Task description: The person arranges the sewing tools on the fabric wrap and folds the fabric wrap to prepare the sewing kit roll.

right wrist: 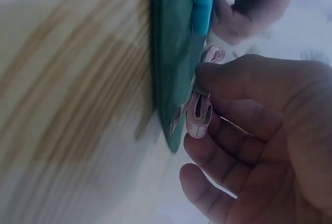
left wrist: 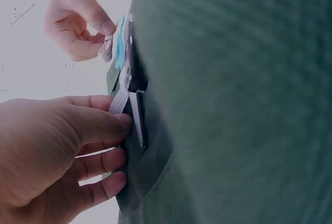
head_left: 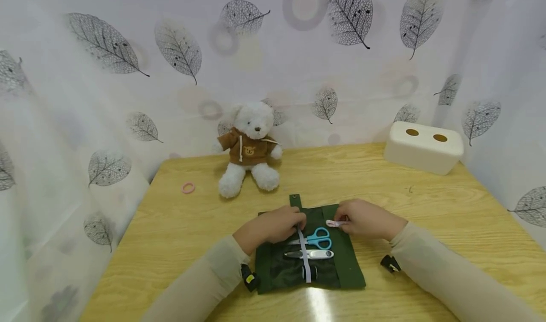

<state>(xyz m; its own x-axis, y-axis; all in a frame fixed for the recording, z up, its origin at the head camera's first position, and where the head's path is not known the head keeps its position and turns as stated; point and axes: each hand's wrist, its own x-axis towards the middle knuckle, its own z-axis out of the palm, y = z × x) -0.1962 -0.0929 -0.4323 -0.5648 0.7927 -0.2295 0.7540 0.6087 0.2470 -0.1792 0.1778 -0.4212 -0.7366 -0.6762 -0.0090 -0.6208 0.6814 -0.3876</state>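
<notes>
A dark green fabric pouch (head_left: 350, 265) lies unfolded on the table. Across its middle runs a white elastic band (head_left: 304, 253), over blue-handled scissors (head_left: 321, 239), a white-handled folding tool (head_left: 321, 254) and a dark spool (head_left: 314, 272). My left hand (head_left: 279, 223) pinches the upper end of the band between thumb and forefinger, as the left wrist view shows close up. In my right hand (head_left: 368, 219) is a folded pink-and-white tape measure (right wrist: 198, 115), pinched by thumb and fingers over the pouch's upper right part.
A white teddy bear (head_left: 249, 153) in a brown hoodie sits behind the pouch. At the back left lies a pink ring (head_left: 188, 188). A cream box (head_left: 420, 149) with two holes stands at the back right, before a leaf-patterned curtain (head_left: 298, 66).
</notes>
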